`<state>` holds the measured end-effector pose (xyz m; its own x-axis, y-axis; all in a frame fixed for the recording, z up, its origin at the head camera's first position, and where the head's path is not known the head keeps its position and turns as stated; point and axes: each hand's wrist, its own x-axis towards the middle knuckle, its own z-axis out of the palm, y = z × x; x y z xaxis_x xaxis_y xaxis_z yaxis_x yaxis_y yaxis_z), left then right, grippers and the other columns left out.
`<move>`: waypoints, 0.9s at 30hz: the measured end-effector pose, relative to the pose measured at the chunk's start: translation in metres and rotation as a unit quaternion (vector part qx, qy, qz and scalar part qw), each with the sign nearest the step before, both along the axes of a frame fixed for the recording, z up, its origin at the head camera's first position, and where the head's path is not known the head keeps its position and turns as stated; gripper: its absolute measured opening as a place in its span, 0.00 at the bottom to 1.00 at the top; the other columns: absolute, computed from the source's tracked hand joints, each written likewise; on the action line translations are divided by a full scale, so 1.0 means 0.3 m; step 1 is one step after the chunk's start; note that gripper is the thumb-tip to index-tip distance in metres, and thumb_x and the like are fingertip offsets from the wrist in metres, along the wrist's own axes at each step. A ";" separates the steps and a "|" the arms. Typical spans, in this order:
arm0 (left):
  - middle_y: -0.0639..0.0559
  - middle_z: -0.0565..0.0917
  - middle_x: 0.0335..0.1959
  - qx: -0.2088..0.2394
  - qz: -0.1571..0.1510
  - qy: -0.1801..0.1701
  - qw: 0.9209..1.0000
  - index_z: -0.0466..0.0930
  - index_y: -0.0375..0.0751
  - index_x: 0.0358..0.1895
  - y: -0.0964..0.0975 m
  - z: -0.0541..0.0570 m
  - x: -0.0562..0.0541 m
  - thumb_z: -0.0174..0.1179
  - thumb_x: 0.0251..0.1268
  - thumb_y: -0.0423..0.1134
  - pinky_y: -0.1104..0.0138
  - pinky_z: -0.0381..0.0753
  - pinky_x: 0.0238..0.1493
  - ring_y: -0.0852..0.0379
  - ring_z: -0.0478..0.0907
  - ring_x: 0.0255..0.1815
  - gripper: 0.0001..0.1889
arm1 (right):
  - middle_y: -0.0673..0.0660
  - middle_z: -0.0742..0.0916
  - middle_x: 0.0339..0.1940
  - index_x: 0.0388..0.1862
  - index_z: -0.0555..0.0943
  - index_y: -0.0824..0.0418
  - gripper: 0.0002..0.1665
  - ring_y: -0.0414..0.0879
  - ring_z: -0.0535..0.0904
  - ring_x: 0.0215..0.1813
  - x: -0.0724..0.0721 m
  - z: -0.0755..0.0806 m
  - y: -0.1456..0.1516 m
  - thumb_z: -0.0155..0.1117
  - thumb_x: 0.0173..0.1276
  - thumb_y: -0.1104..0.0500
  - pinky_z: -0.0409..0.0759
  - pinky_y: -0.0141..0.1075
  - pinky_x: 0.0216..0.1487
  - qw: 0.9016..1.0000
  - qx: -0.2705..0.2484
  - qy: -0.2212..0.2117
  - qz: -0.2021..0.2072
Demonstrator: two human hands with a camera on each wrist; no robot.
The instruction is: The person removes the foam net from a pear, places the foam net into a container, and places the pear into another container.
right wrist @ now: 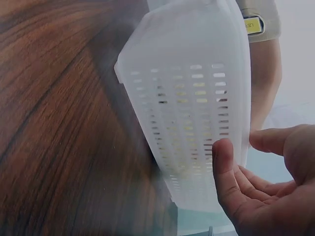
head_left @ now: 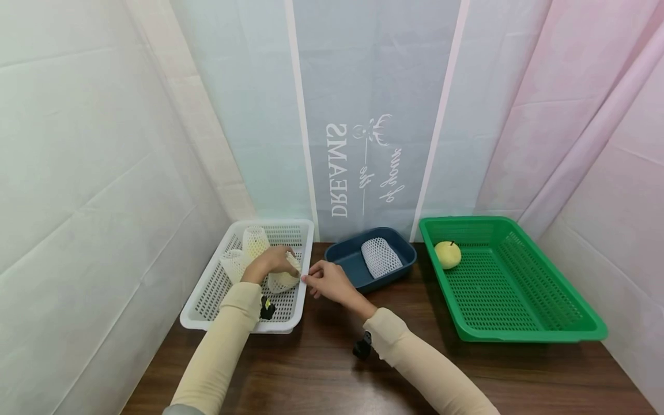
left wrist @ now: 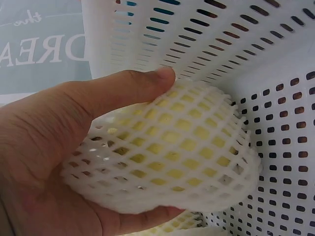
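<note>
Left wrist: yellow fruit [left wrist: 170,136] inside white, diamond-holed foam net [left wrist: 163,151].

Pale cloth [head_left: 373,75] hangs behind a brown table [head_left: 316,363].

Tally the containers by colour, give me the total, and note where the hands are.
White: 1, the white basket; the left hand holds a net-wrapped fruit inside it, and the right hand pinches its side.
Green: 1, the green basket
Blue: 1, the blue tray
Total: 3
</note>
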<state>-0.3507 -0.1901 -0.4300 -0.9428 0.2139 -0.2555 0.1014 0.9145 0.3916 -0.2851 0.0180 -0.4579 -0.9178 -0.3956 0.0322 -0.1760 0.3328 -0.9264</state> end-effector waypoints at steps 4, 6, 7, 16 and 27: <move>0.36 0.82 0.67 0.003 0.000 0.002 1.000 0.75 0.34 0.73 0.001 -0.004 0.001 0.77 0.59 0.48 0.45 0.79 0.68 0.37 0.80 0.67 0.40 | 0.63 0.91 0.39 0.57 0.79 0.72 0.20 0.48 0.90 0.30 -0.001 -0.003 -0.007 0.69 0.77 0.57 0.90 0.57 0.44 1.000 -0.016 -0.022 -0.008; 0.36 0.83 0.66 0.003 -0.002 0.004 1.000 0.76 0.34 0.72 0.002 -0.006 0.002 0.78 0.58 0.48 0.47 0.81 0.66 0.38 0.81 0.66 0.40 | 0.63 0.91 0.39 0.58 0.78 0.74 0.21 0.47 0.90 0.29 -0.001 -0.005 -0.010 0.69 0.76 0.59 0.91 0.54 0.42 0.999 -0.034 -0.035 -0.008; 0.36 0.83 0.66 0.008 0.002 0.000 1.000 0.76 0.34 0.71 0.002 -0.008 0.004 0.78 0.58 0.47 0.46 0.83 0.63 0.38 0.81 0.65 0.39 | 0.64 0.91 0.39 0.59 0.77 0.75 0.22 0.46 0.90 0.29 -0.001 -0.006 -0.012 0.69 0.76 0.60 0.91 0.52 0.42 0.998 -0.045 -0.045 -0.008; 0.36 0.82 0.67 0.030 0.014 -0.004 0.999 0.75 0.34 0.72 0.002 -0.018 0.011 0.79 0.57 0.45 0.47 0.84 0.60 0.40 0.81 0.63 0.40 | 0.69 0.89 0.45 0.64 0.72 0.79 0.24 0.46 0.89 0.32 -0.005 -0.011 -0.018 0.66 0.76 0.68 0.90 0.55 0.49 0.985 -0.127 -0.120 -0.006; 0.35 0.82 0.68 0.012 0.004 0.010 1.000 0.76 0.35 0.71 0.003 -0.028 0.010 0.78 0.59 0.45 0.47 0.82 0.63 0.39 0.81 0.64 0.38 | 0.68 0.87 0.47 0.65 0.70 0.79 0.27 0.45 0.88 0.34 -0.011 -0.021 -0.013 0.67 0.74 0.68 0.92 0.42 0.42 0.976 -0.157 -0.148 -0.001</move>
<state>-0.3478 -0.1893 -0.4384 -0.9492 0.2126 -0.2320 0.1025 0.9060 0.4107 -0.2883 0.0141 -0.4641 -0.9060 -0.4071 -0.1156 0.1161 0.0235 -0.9930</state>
